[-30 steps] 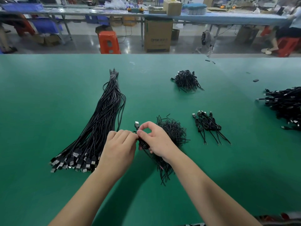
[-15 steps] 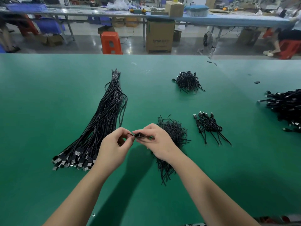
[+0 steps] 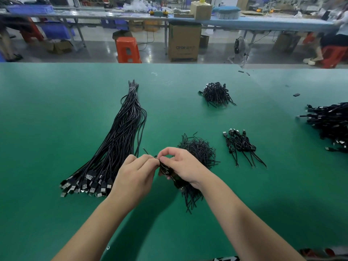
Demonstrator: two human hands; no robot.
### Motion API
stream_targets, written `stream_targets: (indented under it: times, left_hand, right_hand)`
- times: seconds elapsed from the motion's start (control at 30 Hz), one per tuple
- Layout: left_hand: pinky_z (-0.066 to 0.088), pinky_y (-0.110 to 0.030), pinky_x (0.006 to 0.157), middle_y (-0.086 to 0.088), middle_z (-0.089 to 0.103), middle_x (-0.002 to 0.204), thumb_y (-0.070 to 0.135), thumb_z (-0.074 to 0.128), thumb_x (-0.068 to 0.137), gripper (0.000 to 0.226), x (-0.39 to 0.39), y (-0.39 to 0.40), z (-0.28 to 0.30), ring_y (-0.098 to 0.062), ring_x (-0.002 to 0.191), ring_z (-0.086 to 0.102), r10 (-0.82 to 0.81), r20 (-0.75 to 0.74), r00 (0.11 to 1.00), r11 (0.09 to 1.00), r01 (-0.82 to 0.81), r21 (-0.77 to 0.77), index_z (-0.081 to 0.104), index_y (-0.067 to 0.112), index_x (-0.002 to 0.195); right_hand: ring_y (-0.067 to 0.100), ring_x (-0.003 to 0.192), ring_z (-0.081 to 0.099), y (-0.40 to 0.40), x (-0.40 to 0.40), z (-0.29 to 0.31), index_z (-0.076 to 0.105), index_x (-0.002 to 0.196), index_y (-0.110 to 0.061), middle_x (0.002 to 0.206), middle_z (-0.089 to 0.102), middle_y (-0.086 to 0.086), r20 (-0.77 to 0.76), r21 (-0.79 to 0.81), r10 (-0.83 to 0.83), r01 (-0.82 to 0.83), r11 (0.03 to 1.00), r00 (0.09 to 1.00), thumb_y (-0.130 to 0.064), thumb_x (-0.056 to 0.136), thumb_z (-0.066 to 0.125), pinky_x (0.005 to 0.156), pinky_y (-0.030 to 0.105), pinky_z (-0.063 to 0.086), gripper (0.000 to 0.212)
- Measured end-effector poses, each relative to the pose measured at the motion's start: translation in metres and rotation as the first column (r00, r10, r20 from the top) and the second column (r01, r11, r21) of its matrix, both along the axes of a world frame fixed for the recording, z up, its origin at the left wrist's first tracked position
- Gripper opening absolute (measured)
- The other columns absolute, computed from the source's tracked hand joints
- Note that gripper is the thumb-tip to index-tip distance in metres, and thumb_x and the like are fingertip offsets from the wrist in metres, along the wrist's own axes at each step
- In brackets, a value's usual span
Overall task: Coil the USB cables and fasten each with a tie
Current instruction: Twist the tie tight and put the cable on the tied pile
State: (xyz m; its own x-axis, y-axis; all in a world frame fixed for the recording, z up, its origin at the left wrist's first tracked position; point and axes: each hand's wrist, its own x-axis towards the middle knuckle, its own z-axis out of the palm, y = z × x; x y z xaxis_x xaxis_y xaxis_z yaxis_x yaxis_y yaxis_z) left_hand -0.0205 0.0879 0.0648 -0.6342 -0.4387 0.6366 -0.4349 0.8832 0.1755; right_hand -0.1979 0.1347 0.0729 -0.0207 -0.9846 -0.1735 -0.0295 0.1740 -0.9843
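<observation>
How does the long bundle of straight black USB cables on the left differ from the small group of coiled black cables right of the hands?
The long bundle of straight black USB cables is uncoiled, stretched out and holds many cables; the small group of coiled black cables is folded short and holds only a few. The bundle's plugs face the person, the group's point away. Both lie on the green table.

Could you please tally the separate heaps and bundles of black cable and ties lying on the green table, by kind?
Long bundle of straight cables: 1
Heaps of loose ties: 2
Groups of coiled cables: 2
Total: 5
The coiled cable in the hands is not counted.
</observation>
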Motion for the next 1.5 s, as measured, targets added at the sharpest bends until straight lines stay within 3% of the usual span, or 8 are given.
stream_targets:
  times: [0.17, 0.3, 0.47, 0.6, 0.77, 0.97, 1.2, 1.5]
  left_hand:
    - [0.041, -0.016, 0.059, 0.011, 0.061, 0.07, 0.009, 0.064, 0.094, 0.015, -0.001, 0.0, 0.001, -0.006, 0.061, 0.054, 0.152, -0.186, 0.971, 0.799, -0.01, 0.601, 0.062, 0.021, 0.086]
    - [0.037, -0.015, 0.044, -0.001, 0.059, 0.056, 0.009, 0.063, 0.096, 0.016, -0.004, -0.003, 0.001, -0.005, 0.045, 0.047, 0.237, -0.259, 0.936, 0.554, 0.089, 0.828, 0.063, 0.017, 0.082]
    - [0.043, -0.022, 0.056, 0.012, 0.059, 0.066, 0.012, 0.065, 0.094, 0.015, -0.008, 0.0, 0.002, -0.006, 0.057, 0.051, 0.188, -0.214, 0.958, 0.721, 0.013, 0.693, 0.062, 0.022, 0.083]
    - [0.039, -0.031, 0.065, 0.005, 0.064, 0.084, 0.004, 0.063, 0.092, 0.011, -0.007, 0.0, 0.002, -0.022, 0.064, 0.05, 0.074, -0.022, 0.997, 0.992, -0.071, 0.109, 0.067, 0.014, 0.089]
    - [0.042, -0.035, 0.063, -0.002, 0.068, 0.087, 0.001, 0.054, 0.091, 0.019, -0.003, -0.004, -0.003, -0.023, 0.067, 0.059, -0.021, 0.126, 0.992, 0.979, 0.046, -0.2, 0.072, 0.007, 0.092]
    - [0.045, -0.035, 0.066, -0.001, 0.067, 0.087, 0.016, 0.055, 0.096, 0.019, -0.006, 0.0, -0.002, -0.024, 0.068, 0.058, 0.008, -0.053, 0.999, 0.996, -0.003, 0.094, 0.072, 0.007, 0.094]
    - [0.045, -0.015, 0.07, 0.013, 0.06, 0.087, 0.008, 0.069, 0.091, 0.01, -0.008, 0.005, 0.002, -0.004, 0.076, 0.059, 0.078, -0.221, 0.972, 0.922, 0.014, 0.387, 0.067, 0.017, 0.089]
    - [0.039, -0.012, 0.061, 0.006, 0.051, 0.083, 0.016, 0.086, 0.074, 0.04, -0.007, -0.001, 0.004, -0.004, 0.067, 0.05, 0.28, -0.295, 0.913, 0.777, -0.035, 0.629, 0.054, 0.034, 0.089]
  right_hand:
    - [0.015, 0.085, 0.065, 0.0, -0.003, -0.002, 0.066, 0.12, -0.011, 0.096, 0.073, 0.005, 0.063, 0.002, 0.08, -0.08, 0.997, 0.995, 0.005, 0.101, 0.047, 0.079, 0.026, 0.055, 0.031]
    - [0.007, 0.082, 0.063, 0.0, -0.003, -0.007, 0.075, 0.109, -0.028, 0.098, 0.071, -0.01, -0.113, -0.073, 0.018, -0.026, 0.997, 0.993, -0.015, 0.097, 0.066, 0.08, 0.035, 0.057, 0.02]
    - [0.018, 0.066, 0.048, 0.002, -0.001, -0.002, 0.075, 0.089, -0.026, 0.074, 0.06, 0.001, -0.294, -0.068, -0.025, 0.005, 0.998, 0.955, -0.041, 0.1, 0.057, 0.067, 0.035, 0.044, 0.026]
    - [0.01, 0.05, 0.025, 0.003, -0.002, 0.001, 0.046, 0.058, -0.023, 0.052, 0.03, -0.014, -0.318, -0.03, -0.014, 0.005, 1.0, 0.948, -0.037, 0.104, 0.052, 0.049, 0.028, 0.021, 0.048]
    - [0.016, 0.06, 0.057, 0.006, 0.001, 0.002, 0.064, 0.075, -0.011, 0.068, 0.064, 0.006, -0.153, 0.09, 0.05, -0.037, 0.995, 0.987, -0.031, 0.107, 0.047, 0.064, 0.028, 0.044, 0.041]
    - [0.014, 0.071, 0.065, 0.009, 0.002, 0.003, 0.067, 0.082, -0.017, 0.077, 0.07, 0.0, -0.023, 0.081, 0.102, -0.1, 0.992, 0.994, -0.041, 0.107, 0.041, 0.069, 0.02, 0.05, 0.044]
    - [0.019, 0.08, 0.068, 0.009, 0.002, 0.0, 0.074, 0.088, -0.017, 0.085, 0.074, 0.003, 0.053, -0.011, 0.09, -0.09, 0.996, 0.995, -0.035, 0.105, 0.045, 0.091, 0.049, 0.052, 0.038]
    - [0.025, 0.088, 0.074, 0.012, -0.004, 0.002, 0.075, 0.104, -0.004, 0.096, 0.076, 0.014, 0.234, -0.048, 0.104, -0.095, 0.994, 0.967, -0.028, 0.098, 0.06, 0.083, 0.033, 0.06, 0.029]
